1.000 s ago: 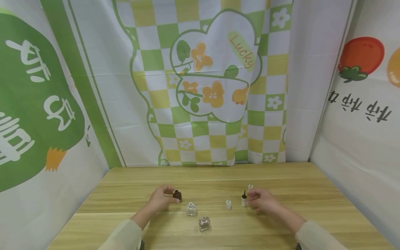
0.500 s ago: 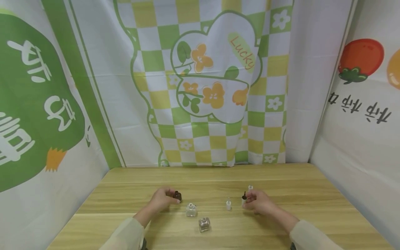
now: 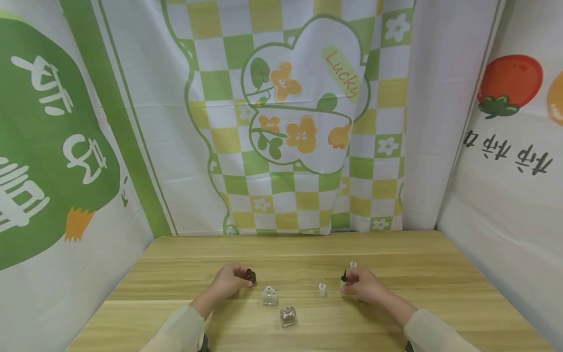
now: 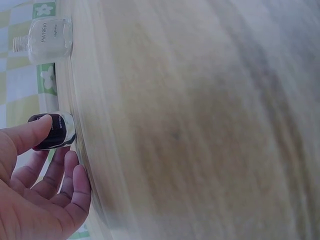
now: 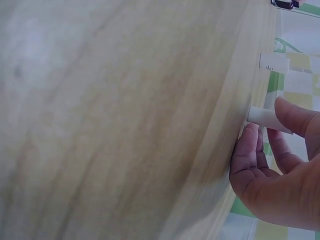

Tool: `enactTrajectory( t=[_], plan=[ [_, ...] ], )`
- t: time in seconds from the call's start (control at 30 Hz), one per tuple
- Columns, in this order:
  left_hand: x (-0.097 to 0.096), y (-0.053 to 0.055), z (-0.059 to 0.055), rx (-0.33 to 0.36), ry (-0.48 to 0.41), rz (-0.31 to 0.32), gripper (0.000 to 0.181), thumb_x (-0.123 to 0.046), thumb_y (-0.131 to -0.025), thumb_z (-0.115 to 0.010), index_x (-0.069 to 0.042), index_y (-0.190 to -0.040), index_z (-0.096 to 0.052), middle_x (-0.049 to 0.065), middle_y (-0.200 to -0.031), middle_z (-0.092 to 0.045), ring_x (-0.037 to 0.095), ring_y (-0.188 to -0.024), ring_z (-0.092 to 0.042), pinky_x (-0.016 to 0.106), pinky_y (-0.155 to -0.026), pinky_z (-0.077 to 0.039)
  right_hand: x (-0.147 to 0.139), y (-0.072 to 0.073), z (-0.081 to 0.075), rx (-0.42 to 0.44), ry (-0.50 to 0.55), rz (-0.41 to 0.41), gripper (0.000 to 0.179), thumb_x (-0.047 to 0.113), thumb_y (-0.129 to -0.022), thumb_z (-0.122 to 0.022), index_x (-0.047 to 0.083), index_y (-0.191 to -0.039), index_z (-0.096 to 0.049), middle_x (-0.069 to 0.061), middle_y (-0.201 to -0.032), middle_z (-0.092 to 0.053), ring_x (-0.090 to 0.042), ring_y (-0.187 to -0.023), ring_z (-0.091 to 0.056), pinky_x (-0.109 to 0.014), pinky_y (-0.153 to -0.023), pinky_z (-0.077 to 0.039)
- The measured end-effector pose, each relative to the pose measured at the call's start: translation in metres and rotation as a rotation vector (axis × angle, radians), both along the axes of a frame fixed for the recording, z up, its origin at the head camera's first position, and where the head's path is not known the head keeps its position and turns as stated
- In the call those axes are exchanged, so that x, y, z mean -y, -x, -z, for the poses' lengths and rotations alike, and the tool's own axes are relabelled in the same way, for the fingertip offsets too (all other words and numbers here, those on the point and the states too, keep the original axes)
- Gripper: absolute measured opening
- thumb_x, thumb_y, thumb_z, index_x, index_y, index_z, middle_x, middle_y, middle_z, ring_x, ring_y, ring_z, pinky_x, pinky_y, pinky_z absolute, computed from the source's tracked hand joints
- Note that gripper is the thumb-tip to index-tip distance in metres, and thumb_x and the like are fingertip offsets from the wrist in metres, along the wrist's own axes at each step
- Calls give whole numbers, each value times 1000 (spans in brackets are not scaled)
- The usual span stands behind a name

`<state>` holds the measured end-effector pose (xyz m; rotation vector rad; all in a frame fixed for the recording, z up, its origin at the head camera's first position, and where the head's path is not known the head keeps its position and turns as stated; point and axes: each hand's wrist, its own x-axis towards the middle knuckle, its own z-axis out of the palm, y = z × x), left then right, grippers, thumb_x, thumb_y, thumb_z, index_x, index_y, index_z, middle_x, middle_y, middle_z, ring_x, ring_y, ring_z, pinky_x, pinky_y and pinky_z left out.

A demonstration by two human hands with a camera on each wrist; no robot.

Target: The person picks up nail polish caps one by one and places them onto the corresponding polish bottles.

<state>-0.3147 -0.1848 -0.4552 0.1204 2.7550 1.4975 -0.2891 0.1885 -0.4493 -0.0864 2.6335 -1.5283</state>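
My left hand (image 3: 228, 280) pinches a dark nail polish bottle (image 4: 56, 132) between thumb and fingers, its base at the tabletop. The bottle has no cap, and its dark neck points up in the head view. On the right, my right hand (image 3: 366, 285) pinches a white nail polish cap (image 5: 267, 119) that stands on its top, its dark brush upward. Another white cap (image 3: 322, 289) stands brush up to its left. A third white cap (image 3: 353, 265) stands just behind my right fingers. Between the hands are an uncapped clear bottle (image 3: 270, 296) and an uncapped greyish glitter bottle (image 3: 288, 317).
Everything stands on a wood-grain table (image 3: 290, 249). A checked green, yellow and white curtain (image 3: 303, 195) hangs along its back edge. Printed white cloths hang at the left and right sides.
My right hand has moved slightly left and its fingers have closed on the white cap with the dark brush. My left hand keeps its hold on the dark bottle, nearly still.
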Motion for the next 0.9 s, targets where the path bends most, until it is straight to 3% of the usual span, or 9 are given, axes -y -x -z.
enactTrajectory(
  t=[0.43,0.9],
  plan=[
    [-1,2,2,-7,25,1,23,1,-78,-76,2,-98,-64,6,-91,-65,23,-88,-60,41,-80,-51,4,-2,-2,-19,1,25,21,-2,-80,-73,-4,-98,-62,-9,-89,-58,-22,-79,-53,-33,-62,-51],
    [-3,-4,-9,-11,-13,-8,22,0,-79,-75,1,-97,-64,7,-91,-64,22,-84,-60,40,-78,-52,-6,1,-7,-55,-32,19,24,-2,-83,-72,-7,-103,-61,-10,-89,-59,-22,-77,-55,-35,-59,-52]
  ],
)
